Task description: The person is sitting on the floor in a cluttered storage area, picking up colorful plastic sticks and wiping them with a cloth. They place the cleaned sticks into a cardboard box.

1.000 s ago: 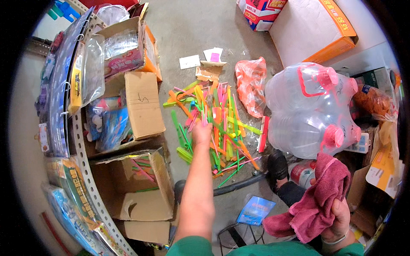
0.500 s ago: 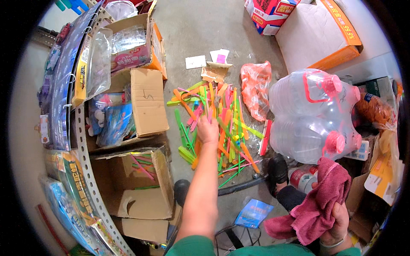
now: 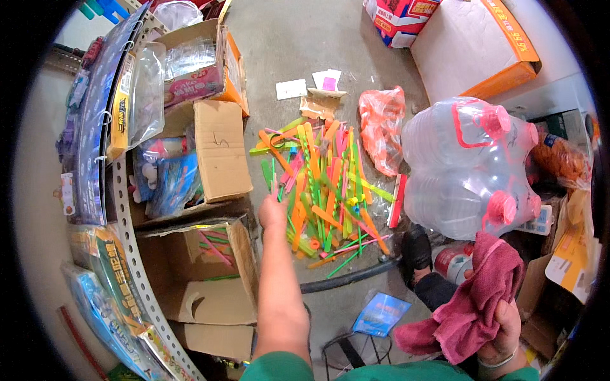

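Note:
My left hand [image 3: 273, 214] is at the left edge of a loose pile of coloured plastic sticks and strips [image 3: 330, 190] on the floor. Its fingers are closed, with a thin pink plastic stick [image 3: 274, 185] showing at their tips beside a green one. The fingertips themselves are partly hidden by the back of the hand. At the lower right, my right hand [image 3: 505, 330] grips a crumpled maroon towel [image 3: 473, 305], which hangs over the fingers and toward the left.
Left of the pile, an open cardboard box [image 3: 210, 305] holds a few sticks; a shelf rack [image 3: 121, 209] stands beyond. Large clear bottles [image 3: 445, 171] with pink caps, an orange plastic bag [image 3: 381, 130] and a red-and-white strip [image 3: 397, 200] lie right. A black hose [image 3: 349, 277] crosses in front.
My left hand has moved left and slightly down, from the middle of the pile to its left edge, with a pink stick at the fingers. The right hand keeps its grip on the towel.

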The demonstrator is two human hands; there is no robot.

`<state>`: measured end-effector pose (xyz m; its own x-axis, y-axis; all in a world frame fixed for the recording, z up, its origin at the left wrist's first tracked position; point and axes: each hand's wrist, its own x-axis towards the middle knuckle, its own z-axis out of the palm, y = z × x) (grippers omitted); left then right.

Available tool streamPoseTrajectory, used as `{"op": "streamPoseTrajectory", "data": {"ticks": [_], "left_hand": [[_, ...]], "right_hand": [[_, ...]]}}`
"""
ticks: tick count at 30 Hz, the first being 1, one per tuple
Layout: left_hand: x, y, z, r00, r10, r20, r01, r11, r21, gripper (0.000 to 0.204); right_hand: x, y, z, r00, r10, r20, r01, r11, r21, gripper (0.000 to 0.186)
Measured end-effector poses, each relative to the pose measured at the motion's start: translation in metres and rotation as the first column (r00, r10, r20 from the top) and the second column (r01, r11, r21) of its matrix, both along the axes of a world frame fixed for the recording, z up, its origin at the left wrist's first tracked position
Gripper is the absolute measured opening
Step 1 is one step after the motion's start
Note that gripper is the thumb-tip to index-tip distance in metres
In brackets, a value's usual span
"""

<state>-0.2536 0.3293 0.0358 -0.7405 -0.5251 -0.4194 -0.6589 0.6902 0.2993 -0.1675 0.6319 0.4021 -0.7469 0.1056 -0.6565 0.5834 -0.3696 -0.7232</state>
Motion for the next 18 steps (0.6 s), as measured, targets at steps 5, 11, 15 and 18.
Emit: {"op": "streamPoseTrajectory", "data": {"ticks": [5,11,15,18], "left_hand": [[0.002,-0.01,-0.018,0.998,0.026,0.055,-0.032,0.994,0.109,0.034],[-0.019,0.009,0.012,0.977,0.19,-0.096,-0.105,0.822,0.559,0.026],[-0.047,0.037,0.119,0.832,0.54,-0.126,0.143,0.01,0.99,0.021],[-0.055,0.065,0.235,0.724,0.663,-0.191,0.385,-0.159,0.909,0.017]], "right_hand": [[0.0,-0.002,0.003,1.0,-0.001,0.003,0.0,1.0,0.012,0.07],[0.008,0.006,0.006,0.995,0.076,-0.058,-0.081,0.993,-0.087,0.068],[0.011,0.004,0.015,0.988,0.121,-0.091,-0.135,0.974,-0.179,0.057],[0.012,0.004,0.019,0.994,0.068,-0.09,-0.093,0.948,-0.306,0.039]]}}
